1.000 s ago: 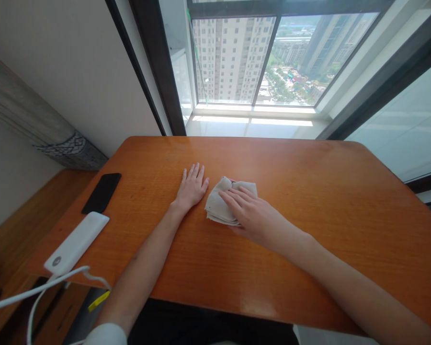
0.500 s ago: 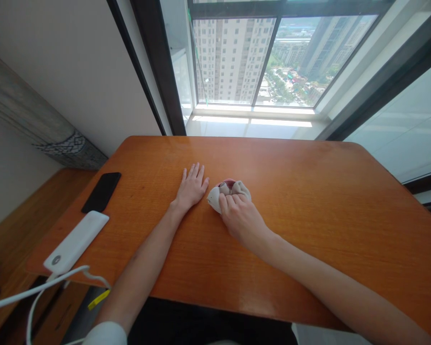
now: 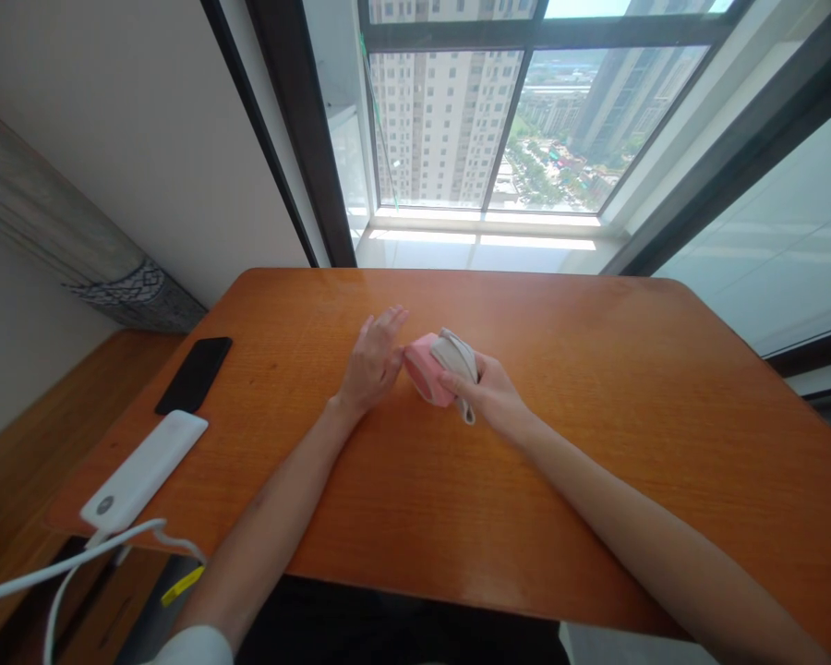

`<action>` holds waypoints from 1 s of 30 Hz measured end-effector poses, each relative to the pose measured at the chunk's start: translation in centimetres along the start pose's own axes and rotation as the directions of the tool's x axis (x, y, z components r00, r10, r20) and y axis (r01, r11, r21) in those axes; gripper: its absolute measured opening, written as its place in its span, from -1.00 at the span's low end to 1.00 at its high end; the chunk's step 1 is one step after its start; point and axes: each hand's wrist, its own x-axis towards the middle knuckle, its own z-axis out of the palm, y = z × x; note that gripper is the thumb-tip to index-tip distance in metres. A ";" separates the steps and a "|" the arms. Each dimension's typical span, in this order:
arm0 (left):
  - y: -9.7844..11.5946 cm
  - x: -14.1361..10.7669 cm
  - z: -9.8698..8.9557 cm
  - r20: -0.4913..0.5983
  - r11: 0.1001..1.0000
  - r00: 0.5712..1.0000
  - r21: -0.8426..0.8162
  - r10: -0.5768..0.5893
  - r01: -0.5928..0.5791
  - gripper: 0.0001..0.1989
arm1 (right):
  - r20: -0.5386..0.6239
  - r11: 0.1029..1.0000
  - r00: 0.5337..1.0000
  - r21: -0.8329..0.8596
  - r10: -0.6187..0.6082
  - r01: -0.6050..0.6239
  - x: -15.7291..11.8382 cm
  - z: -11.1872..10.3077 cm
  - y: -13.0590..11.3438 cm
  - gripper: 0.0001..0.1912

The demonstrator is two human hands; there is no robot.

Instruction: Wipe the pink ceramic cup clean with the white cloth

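Near the middle of the wooden table, my right hand (image 3: 493, 392) grips a small pink item (image 3: 429, 369) together with a folded pale grey cloth (image 3: 457, 356). The pink item is tilted, its side towards my left hand, and the cloth lies over its right part, with one end hanging down. Thumb and fingers of the right hand press on the cloth from both sides. My left hand (image 3: 372, 363) is just left of the pink item, slightly raised, fingers apart and holding nothing; its fingertips point towards the window.
A black phone (image 3: 194, 375) and a white power bank (image 3: 144, 471) lie at the table's left side. White cables (image 3: 69, 559) with a yellow tag (image 3: 182, 586) run at the lower left. Beyond the table (image 3: 630, 388) is a window.
My right hand has lifted and turned the pink item and cloth, so the pink side now shows. My left hand has risen from lying flat, its fingers now tilted up.
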 end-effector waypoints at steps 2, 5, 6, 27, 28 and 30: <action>0.9 -0.1 -0.1 -0.064 0.980 0.981 -0.072 0.181 -0.185 -0.35 | 0.014 0.959 0.996 0.269 0.082 -0.083 0.3 0.2 0.0 -0.43; 2.0 -0.2 0.0 -0.133 0.904 0.903 -0.073 0.409 -0.421 -0.20 | 0.081 0.824 0.982 0.536 0.168 -0.185 0.3 0.9 0.3 -0.43; 2.2 -0.2 0.0 -0.143 0.885 0.880 -0.051 0.452 -0.463 -0.17 | 0.114 0.778 0.976 0.589 0.188 -0.218 0.3 1.1 0.4 -0.43; -0.1 -2.8 1.6 -0.156 0.906 0.918 -0.172 0.364 -0.388 -0.07 | 0.405 0.830 0.894 0.419 0.192 -0.368 -0.5 -0.3 0.2 -0.40; 0.0 -2.7 1.6 -0.185 0.903 0.915 -0.178 0.359 -0.391 -0.08 | 0.411 0.878 0.896 0.352 0.165 -0.323 -0.6 -0.3 -0.1 -0.42; 0.3 -2.6 1.8 -0.237 0.895 0.902 -0.182 0.361 -0.407 -0.09 | 0.445 0.959 0.889 0.188 0.112 -0.214 -0.8 -0.1 -0.6 -0.48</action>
